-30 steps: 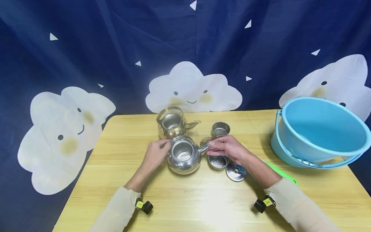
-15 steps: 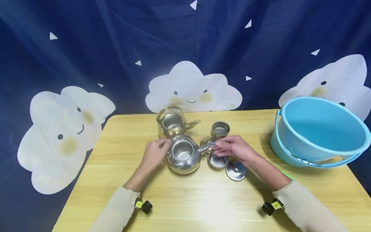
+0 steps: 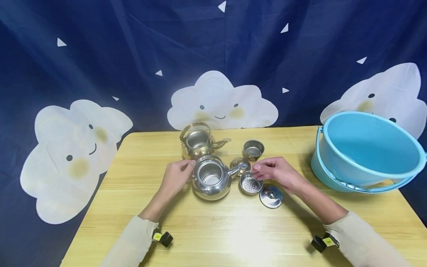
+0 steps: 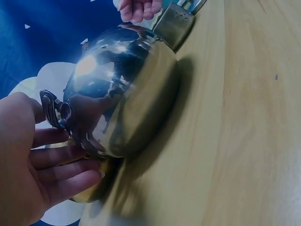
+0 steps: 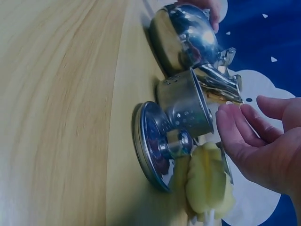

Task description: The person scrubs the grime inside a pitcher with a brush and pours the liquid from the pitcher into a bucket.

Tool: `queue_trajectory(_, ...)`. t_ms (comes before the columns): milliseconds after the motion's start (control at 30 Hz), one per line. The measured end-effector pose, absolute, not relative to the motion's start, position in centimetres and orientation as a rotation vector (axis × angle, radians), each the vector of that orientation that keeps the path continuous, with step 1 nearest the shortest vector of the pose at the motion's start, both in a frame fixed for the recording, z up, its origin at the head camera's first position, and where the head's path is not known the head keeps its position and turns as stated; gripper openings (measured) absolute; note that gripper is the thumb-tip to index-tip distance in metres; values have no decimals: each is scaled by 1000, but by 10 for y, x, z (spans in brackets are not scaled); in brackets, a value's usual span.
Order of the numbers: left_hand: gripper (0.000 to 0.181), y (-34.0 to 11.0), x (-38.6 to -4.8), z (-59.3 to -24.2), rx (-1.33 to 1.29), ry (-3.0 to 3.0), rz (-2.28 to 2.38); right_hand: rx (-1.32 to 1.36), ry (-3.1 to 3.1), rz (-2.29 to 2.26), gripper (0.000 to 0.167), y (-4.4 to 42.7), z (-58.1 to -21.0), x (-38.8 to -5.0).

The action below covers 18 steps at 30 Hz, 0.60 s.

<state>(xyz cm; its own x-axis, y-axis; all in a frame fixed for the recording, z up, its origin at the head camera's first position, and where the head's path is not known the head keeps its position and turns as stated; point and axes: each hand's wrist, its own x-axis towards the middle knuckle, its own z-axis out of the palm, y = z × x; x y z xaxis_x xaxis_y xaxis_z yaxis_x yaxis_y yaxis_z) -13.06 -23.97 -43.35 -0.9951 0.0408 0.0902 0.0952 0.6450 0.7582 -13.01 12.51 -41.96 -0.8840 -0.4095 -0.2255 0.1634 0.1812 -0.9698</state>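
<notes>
A lidless silver teapot (image 3: pixel 211 191) stands upright on the table, its spout (image 3: pixel 237 169) pointing right. My left hand (image 3: pixel 175 176) pinches the folded handle (image 4: pixel 49 106) at its left side with thumb and index finger; the other fingers lie along the body. To the right of the spout, my right hand (image 3: pixel 277 172) hovers with loosely bent fingers, holding nothing. Beneath its fingertips sits a perforated metal strainer (image 3: pixel 251 183), partly covered by them. A silver lid (image 3: pixel 271 197) lies next to the strainer, and a gold lid (image 3: pixel 236 163) lies behind the spout.
Behind the silver teapot stands a gold teapot (image 3: pixel 187 151). A second strainer (image 3: pixel 253 151) sits at the back. A yellow sponge-like head (image 5: pixel 207 179) shows beside the silver lid in the right wrist view. At the right stands a large blue bucket (image 3: pixel 328 159).
My right hand has let go of the spout and drawn back to the right, uncovering more of the gold lid and strainer. The green handle is now hidden by my forearm. My left hand stays.
</notes>
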Motion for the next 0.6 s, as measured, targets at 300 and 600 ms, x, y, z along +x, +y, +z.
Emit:
queue_trajectory(300, 35, -244, -133, -426, -223, -2829, -1195, -239, 2165, -1667, 42, 143, -401, -120)
queue_trajectory(600, 31, -258, -135, -416, -280, -2854, -1075, -224, 2427, -1448, 37, 161, -368, -111)
